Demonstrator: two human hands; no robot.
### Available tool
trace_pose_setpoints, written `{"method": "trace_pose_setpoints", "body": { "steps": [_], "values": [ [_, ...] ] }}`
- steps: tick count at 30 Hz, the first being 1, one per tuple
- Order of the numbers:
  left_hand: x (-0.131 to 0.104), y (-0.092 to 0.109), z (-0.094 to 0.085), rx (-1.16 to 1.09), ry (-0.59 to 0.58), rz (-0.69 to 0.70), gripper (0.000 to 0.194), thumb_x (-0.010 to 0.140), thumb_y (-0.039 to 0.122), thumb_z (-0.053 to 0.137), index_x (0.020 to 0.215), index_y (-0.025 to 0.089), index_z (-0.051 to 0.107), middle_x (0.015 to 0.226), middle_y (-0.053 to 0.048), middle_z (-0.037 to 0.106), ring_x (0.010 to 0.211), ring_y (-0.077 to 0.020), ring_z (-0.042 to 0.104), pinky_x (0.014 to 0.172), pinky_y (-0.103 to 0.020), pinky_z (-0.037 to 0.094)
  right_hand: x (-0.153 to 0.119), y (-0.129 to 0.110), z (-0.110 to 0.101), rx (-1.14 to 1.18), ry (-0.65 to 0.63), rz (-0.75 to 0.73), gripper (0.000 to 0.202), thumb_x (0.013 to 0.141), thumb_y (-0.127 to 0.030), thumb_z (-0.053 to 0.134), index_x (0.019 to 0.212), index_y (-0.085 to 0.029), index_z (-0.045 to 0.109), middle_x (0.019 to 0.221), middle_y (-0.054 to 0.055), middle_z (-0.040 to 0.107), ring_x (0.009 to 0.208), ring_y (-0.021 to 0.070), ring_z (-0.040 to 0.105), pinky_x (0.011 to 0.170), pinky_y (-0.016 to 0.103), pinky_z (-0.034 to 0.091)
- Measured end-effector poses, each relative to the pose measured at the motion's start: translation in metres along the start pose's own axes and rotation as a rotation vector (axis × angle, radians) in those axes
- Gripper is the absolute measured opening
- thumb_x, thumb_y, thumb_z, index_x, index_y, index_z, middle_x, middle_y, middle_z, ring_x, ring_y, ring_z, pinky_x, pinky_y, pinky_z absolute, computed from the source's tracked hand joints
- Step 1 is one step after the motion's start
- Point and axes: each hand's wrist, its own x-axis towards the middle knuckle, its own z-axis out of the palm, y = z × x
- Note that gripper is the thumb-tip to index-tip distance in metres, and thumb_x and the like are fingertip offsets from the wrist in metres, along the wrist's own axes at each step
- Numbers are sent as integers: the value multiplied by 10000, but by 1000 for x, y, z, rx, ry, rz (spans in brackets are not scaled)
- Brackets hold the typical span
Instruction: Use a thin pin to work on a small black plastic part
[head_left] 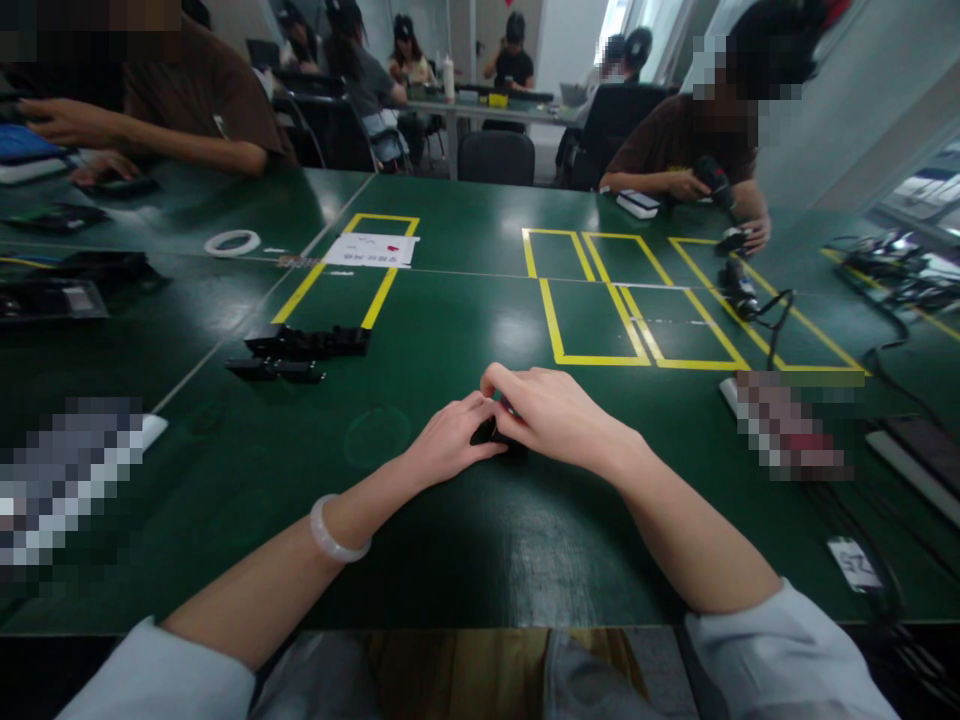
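Over the middle of the green table (450, 540), my left hand (454, 437) and my right hand (547, 410) meet around a small black part (486, 430). My left fingers are closed on its left side, with the thumb below. From the right, my right hand curls over the top of it with bent fingers. Most of the part is hidden by the hands, so its kind cannot be made out. To the left lie several black plastic pieces (307, 342) in two rows.
Yellow tape outlines (556, 320) mark the table. A paper sign (371, 250) and a tape roll (232, 243) lie at the left. Cables (911, 265) and a black power tool (739, 288) are at the right. Across the table, a person (675, 150) holds a drill-like tool.
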Motion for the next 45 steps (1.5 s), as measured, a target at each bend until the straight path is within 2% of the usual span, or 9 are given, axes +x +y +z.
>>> {"method": "trace_pose_setpoints", "body": {
  "steps": [4, 10, 16, 24, 30, 36, 39, 42, 45],
  "values": [
    [0, 0, 0, 19, 4, 6, 364, 837, 409, 652, 1110, 183, 571, 1119, -79, 610, 1036, -268, 606, 882, -403, 505, 2, 2, 4, -63, -7, 16, 267, 975, -376, 341, 992, -188, 530, 754, 23, 659, 631, 139, 556, 593, 264, 248],
    [0, 2, -2, 7, 0, 20, 393, 853, 416, 632, 1153, 176, 549, 1204, -93, 577, 1085, -267, 590, 929, -406, 490, 0, 4, 3, 44, 22, -5, 181, 945, -251, 358, 1055, -186, 487, 848, 27, 660, 707, 133, 577, 602, 246, 282],
    [0, 2, -2, 37, -14, -7, 388, 849, 422, 633, 1140, 175, 565, 1135, -86, 603, 1015, -269, 613, 857, -406, 518, 2, 4, 3, -47, 9, 13, 270, 974, -393, 343, 978, -193, 525, 744, 12, 648, 637, 140, 557, 592, 263, 257],
    [0, 3, -3, 15, -9, 5, 342, 862, 421, 612, 1093, 172, 572, 1138, -88, 601, 1046, -264, 601, 895, -403, 506, 0, 2, -1, 30, 6, -5, 169, 922, -242, 393, 1034, -187, 508, 797, 12, 659, 675, 131, 564, 595, 249, 270],
    [0, 3, -3, 33, -16, -4, 360, 851, 417, 628, 1115, 179, 570, 1107, -79, 610, 1001, -263, 615, 854, -401, 518, 1, 3, 0, -68, -26, 28, 267, 976, -366, 333, 972, -191, 534, 741, 21, 654, 625, 138, 544, 586, 267, 243],
    [0, 3, -4, 16, -14, 5, 330, 856, 408, 623, 1087, 176, 579, 1112, -84, 608, 1028, -266, 609, 881, -401, 511, 0, 2, -1, 23, 14, -12, 177, 921, -237, 388, 1029, -181, 517, 787, 16, 655, 648, 124, 544, 589, 250, 261],
    [0, 3, -4, 15, -11, 4, 316, 857, 400, 622, 1080, 179, 588, 1088, -77, 613, 1000, -259, 615, 857, -397, 520, 1, 1, -1, -10, 9, -9, 179, 942, -280, 381, 982, -184, 527, 762, 15, 653, 631, 126, 540, 589, 257, 254],
    [0, 2, -3, 18, -12, -1, 319, 850, 401, 632, 1081, 185, 595, 1067, -68, 617, 986, -259, 618, 850, -399, 523, 2, 2, 2, -71, -1, -4, 274, 976, -367, 337, 932, -185, 536, 722, 18, 647, 606, 131, 534, 599, 266, 253],
    [0, 2, -2, 13, -5, 11, 326, 850, 402, 632, 1085, 181, 588, 1098, -77, 609, 1022, -266, 609, 874, -403, 516, 1, 3, 3, -24, 19, -24, 222, 968, -311, 338, 1006, -187, 518, 788, 22, 658, 647, 133, 556, 595, 256, 262]
  ]
}}
